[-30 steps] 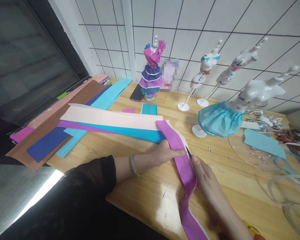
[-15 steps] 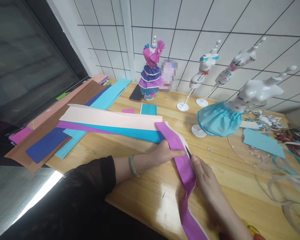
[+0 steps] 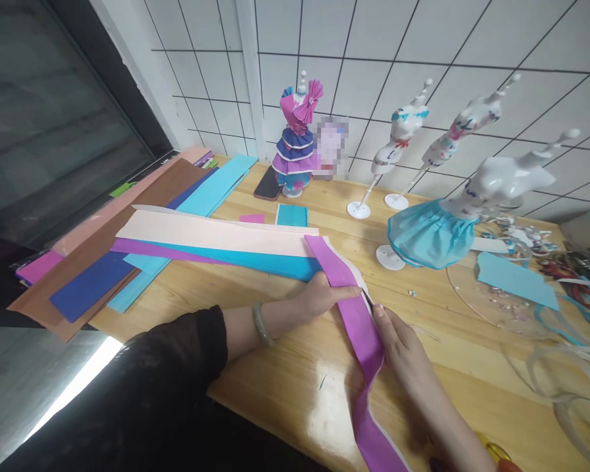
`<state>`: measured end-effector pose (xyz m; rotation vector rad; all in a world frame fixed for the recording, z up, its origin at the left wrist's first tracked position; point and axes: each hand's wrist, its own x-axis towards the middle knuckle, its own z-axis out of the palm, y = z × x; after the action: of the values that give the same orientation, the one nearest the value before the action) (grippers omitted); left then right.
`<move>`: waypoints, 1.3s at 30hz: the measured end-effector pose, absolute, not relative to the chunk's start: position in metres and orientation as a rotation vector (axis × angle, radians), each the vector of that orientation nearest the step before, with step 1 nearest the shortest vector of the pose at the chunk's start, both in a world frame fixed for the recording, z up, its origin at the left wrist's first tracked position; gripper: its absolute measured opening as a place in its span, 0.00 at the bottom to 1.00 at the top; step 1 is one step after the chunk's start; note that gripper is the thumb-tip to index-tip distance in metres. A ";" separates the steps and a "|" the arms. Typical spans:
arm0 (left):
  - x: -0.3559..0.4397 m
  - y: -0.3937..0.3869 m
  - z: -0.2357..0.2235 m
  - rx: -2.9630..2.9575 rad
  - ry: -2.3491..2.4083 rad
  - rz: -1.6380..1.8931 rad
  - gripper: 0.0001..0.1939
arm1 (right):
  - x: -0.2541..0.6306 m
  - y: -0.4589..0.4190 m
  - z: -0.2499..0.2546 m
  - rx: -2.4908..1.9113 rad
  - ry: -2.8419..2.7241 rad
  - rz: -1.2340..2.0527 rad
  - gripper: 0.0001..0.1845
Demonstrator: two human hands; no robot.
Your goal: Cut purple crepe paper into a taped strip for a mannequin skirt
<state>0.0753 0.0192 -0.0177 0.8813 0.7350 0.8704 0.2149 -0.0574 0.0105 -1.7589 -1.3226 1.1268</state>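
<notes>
A long purple crepe-paper strip (image 3: 358, 328) with a white edging along its right side runs between my hands and hangs down toward the front edge of the table. My left hand (image 3: 319, 298) pinches it near the upper end, thumb on top and fingers underneath. Along the white edging, my right hand (image 3: 398, 337) grips a thin black pointed tool (image 3: 368, 300); its tip lies at the edging beside my left thumb. Most of the tool is hidden in my fingers, so its kind is unclear.
Cream (image 3: 216, 229), teal (image 3: 275, 264) and brown (image 3: 147, 196) paper strips lie at left. Behind stand a dressed mini mannequin (image 3: 295, 147), a phone (image 3: 268, 183) and a mannequin in a blue skirt (image 3: 432, 233). Ribbon loops (image 3: 565, 367) and a light-blue piece (image 3: 516, 280) lie at right.
My left thumb and the upper part of the purple strip have shifted slightly up. The tool stays at the white edging in my right hand. Otherwise the view has barely moved.
</notes>
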 end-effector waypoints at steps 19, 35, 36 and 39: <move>0.071 0.012 -0.008 1.149 0.817 0.780 0.14 | 0.210 -0.058 0.015 -1.756 -1.269 1.098 0.25; 0.073 0.014 -0.013 1.086 0.735 0.787 0.16 | 0.210 -0.058 0.016 -1.750 -1.276 1.053 0.24; 0.073 0.013 -0.012 1.072 0.722 0.794 0.16 | 0.210 -0.058 0.015 -1.749 -1.277 1.051 0.24; 0.073 0.013 -0.012 1.058 0.717 0.795 0.18 | 0.210 -0.058 0.015 -1.748 -1.279 1.045 0.24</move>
<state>0.0733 0.0129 -0.0122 1.0575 0.7174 0.7953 0.2102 -0.0578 0.0149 -1.7484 -1.2792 1.0452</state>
